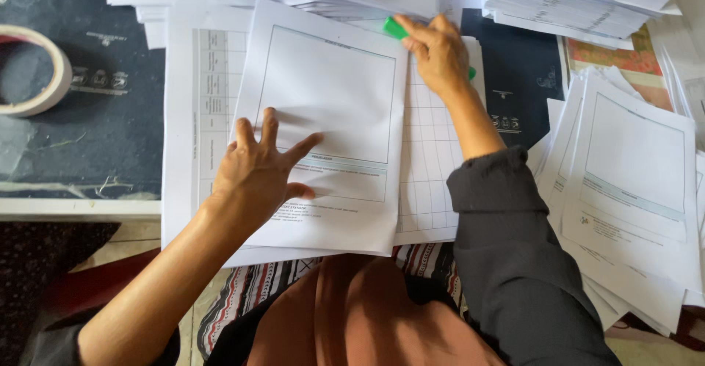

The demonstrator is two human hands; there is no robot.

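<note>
Your left hand (257,171) presses flat, unclenched, on the light, floppy printed sheet (327,94); your right hand (439,54) grips the green stapler (394,28) at its top corner.

The top sheet (323,127) is thin matt white paper, smooth and lightly printed, and the gridded sheets (429,182) under it look like the same plain stock. At its upper right corner the right hand (439,54) grips a green stapler (396,28) of smooth, slightly glossy plastic. Left of the sheet lies a dark mat (95,116) with a dull, faintly grainy surface, and on it a tape roll (33,72) of pale, satiny material. Right of the sheet the paper stacks (631,182) are matt too. The sleeve (514,263) is soft dark cloth.
</note>
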